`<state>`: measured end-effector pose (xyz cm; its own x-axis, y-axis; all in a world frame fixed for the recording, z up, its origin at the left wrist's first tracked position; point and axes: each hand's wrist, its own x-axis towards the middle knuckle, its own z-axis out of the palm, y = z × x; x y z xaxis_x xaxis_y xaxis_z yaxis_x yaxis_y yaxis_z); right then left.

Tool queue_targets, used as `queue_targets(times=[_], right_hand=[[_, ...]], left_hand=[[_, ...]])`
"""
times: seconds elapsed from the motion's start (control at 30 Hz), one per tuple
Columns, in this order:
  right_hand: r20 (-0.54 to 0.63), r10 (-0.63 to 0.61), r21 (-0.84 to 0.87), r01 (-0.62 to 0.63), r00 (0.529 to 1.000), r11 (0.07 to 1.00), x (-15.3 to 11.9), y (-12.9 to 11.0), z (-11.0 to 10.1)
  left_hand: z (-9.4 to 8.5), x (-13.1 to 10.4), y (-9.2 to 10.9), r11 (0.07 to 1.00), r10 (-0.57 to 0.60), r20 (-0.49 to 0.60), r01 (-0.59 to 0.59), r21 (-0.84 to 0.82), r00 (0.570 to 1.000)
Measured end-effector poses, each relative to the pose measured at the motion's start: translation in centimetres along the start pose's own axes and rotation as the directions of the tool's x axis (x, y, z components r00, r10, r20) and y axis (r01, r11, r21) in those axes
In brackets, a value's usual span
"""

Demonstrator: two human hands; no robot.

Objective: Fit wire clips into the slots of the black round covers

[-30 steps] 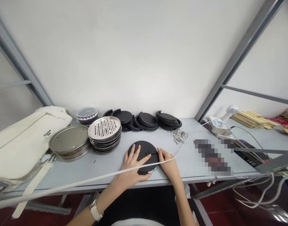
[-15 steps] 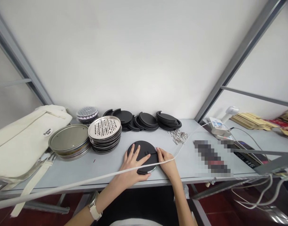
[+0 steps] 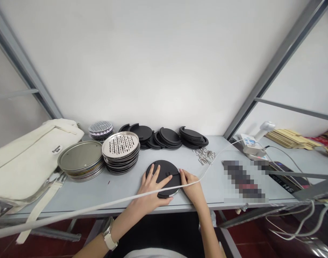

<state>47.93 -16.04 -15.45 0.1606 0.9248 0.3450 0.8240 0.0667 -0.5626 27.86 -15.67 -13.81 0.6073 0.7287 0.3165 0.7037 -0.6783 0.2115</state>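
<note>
A black round disc [image 3: 164, 172] with a small slot lies on the grey tabletop in front of me. My left hand [image 3: 150, 186] rests spread on it, fingers across its top and thumb by the near edge. At its right rim, my right hand [image 3: 189, 182] pinches a small shiny metal wire piece [image 3: 178, 171], mostly covered by the fingers. Behind lies a little heap of bent metal wire hooks [image 3: 204, 156]. Several more black discs with raised rims [image 3: 168, 137] are piled against the wall.
A stack of round metal grater plates [image 3: 121, 147] and a stack of plain metal discs [image 3: 80, 157] stand left, beside a cream bag [image 3: 27, 165]. A white cable [image 3: 105, 206] crosses in front of my hands. Rightward are a blurred patch [image 3: 244, 181] and a handheld scanner [image 3: 264, 129].
The view has shifted very slightly. Both hands keep the same pose on the black disc, and nothing else has visibly moved.
</note>
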Motion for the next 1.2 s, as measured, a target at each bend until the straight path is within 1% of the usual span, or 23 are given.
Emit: queue_targets(times=[0.2,0.3,0.83,1.1,1.2], right_hand=[[-0.016,-0.080,-0.009,0.080,0.997,0.997,-0.15,0.51,0.33],[-0.020,-0.094,-0.004,0.094,0.995,0.996,-0.19,0.58,0.35],[0.019,-0.026,0.033,0.025,0.999,0.999,-0.33,-0.23,-0.12],[0.008,-0.019,0.058,0.018,1.000,0.998,-0.34,-0.37,-0.29],[0.034,-0.041,0.066,0.039,0.999,0.997,-0.79,-0.40,-0.36]], left_hand=[[0.37,-0.06,-0.13,1.000,0.004,-0.027,-0.004,-0.002,1.000],[0.54,-0.10,-0.15,1.000,0.002,-0.037,-0.002,0.001,0.999],[0.30,-0.05,0.00,1.000,-0.003,-0.033,0.003,0.005,0.999],[0.51,-0.12,0.00,1.000,-0.012,-0.022,0.012,0.000,1.000],[0.54,-0.06,-0.10,0.999,-0.037,-0.022,0.037,-0.008,0.999]])
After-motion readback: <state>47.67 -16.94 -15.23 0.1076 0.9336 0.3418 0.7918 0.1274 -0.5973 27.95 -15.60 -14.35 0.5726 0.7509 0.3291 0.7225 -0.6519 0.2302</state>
